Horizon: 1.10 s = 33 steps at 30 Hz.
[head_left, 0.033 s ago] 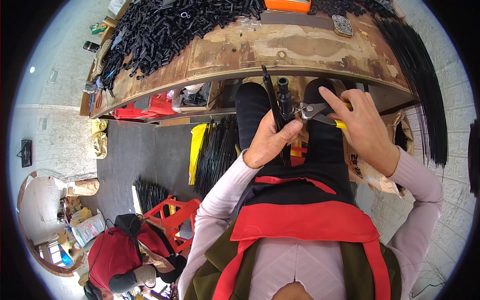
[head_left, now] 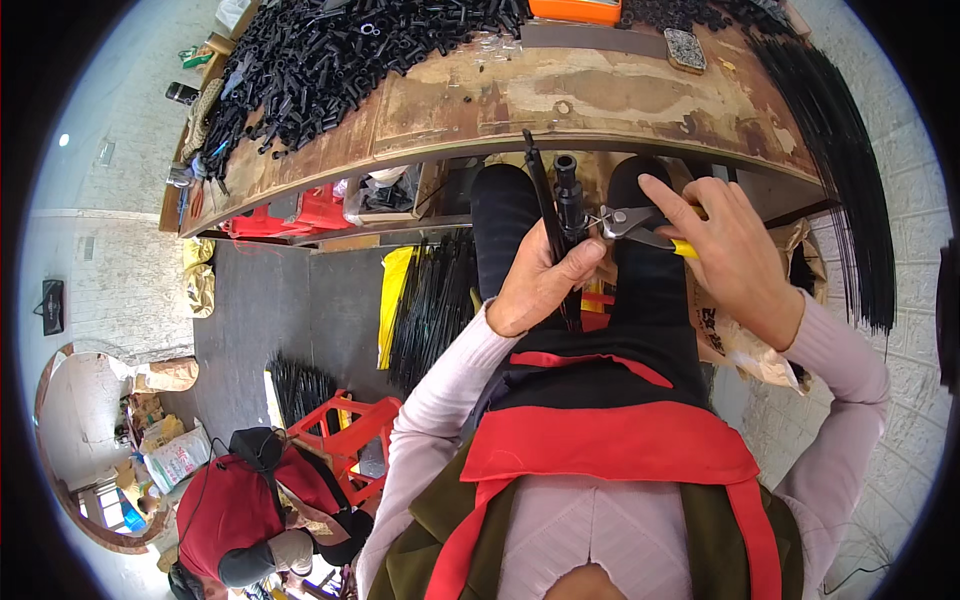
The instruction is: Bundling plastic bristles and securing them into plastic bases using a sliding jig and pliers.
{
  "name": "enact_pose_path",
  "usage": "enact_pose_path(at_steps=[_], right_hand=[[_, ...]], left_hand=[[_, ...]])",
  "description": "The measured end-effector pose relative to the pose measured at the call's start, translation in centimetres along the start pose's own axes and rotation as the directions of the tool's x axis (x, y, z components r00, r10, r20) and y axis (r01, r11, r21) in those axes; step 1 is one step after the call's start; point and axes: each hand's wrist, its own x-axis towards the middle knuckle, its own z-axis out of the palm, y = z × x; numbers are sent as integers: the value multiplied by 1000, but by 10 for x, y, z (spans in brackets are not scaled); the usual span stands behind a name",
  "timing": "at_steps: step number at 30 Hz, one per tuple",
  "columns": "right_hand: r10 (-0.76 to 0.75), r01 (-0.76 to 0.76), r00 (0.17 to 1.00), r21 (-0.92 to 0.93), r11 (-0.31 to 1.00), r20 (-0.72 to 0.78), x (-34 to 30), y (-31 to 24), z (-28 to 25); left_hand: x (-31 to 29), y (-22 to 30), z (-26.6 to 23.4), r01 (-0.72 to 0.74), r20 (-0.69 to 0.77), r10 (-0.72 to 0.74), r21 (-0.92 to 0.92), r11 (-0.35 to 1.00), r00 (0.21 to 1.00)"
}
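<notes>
My left hand (head_left: 545,280) is closed around a black stepped plastic tube (head_left: 569,198), held upright above my lap. Long thin black rods (head_left: 541,185) stand beside it in the same grip, like folded umbrella ribs. My right hand (head_left: 735,235) grips pliers (head_left: 622,222) with yellow handles, its index finger stretched out along them. The jaws point left and meet a thin bit of wire (head_left: 598,219) at the tube's side, just above my left thumb. Fingers behind the tube are hidden.
A wooden workbench (head_left: 480,105) spans the far side, with a heap of black plastic tubes (head_left: 330,75) at left. Black rods (head_left: 850,190) hang over its right end. More rods (head_left: 435,310) stand on the floor at left. A person in red (head_left: 235,515) is bent over near a red stool (head_left: 345,440).
My right hand and forearm have shifted very slightly to the right. The left hand, tube and rods look unmoved.
</notes>
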Motion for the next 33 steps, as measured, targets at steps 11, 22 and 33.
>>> enact_pose_path(at_steps=[11,22,33], right_hand=[[13,-684,628,545,485,778,10,-11,-27],[-56,-115,944,484,867,325,-3,12,0],[-122,130,991,182,975,-52,-8,3,-4]], left_hand=[[-9,0,-10,85,125,-72,-99,992,990],[4,17,11,-21,-164,13,-45,999,986],[9,29,-2,94,11,-95,58,994,995]])
